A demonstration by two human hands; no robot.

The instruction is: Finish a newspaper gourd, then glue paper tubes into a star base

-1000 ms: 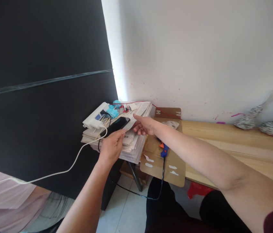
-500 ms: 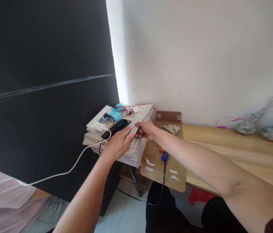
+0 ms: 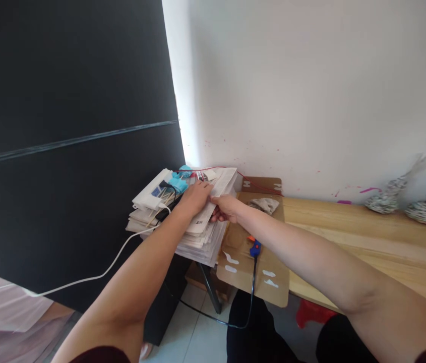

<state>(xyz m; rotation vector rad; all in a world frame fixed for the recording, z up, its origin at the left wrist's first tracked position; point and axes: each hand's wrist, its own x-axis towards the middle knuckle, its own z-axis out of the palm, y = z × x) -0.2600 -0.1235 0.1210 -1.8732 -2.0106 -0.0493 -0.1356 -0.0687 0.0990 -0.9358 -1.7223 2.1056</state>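
Observation:
A thick stack of newspapers [image 3: 205, 249] lies on a dark-legged stand in front of me, with printed sheets on top. My left hand [image 3: 196, 196] reaches over the stack, palm down, with its fingers closed at a piece of newspaper [image 3: 216, 190]; the fingertips are partly hidden. Just to its right, my right hand [image 3: 226, 207] pinches the same paper, thumb above and fingers curled below. A dark phone beside my left hand is mostly covered by my forearm.
On the stack's left stand a white power strip [image 3: 150, 194] with a cable, thin sticks and a light-blue item [image 3: 177, 184]. A blue glue gun [image 3: 255, 247] and a cloth [image 3: 263, 204] lie on brown cardboard [image 3: 273, 290]. Woven pieces [image 3: 386, 199] rest on the wooden bench [image 3: 322, 217].
My left hand has moved forward and up across the stack, its forearm now covering the phone. My right hand stays nearly in place, still pinching the paper.

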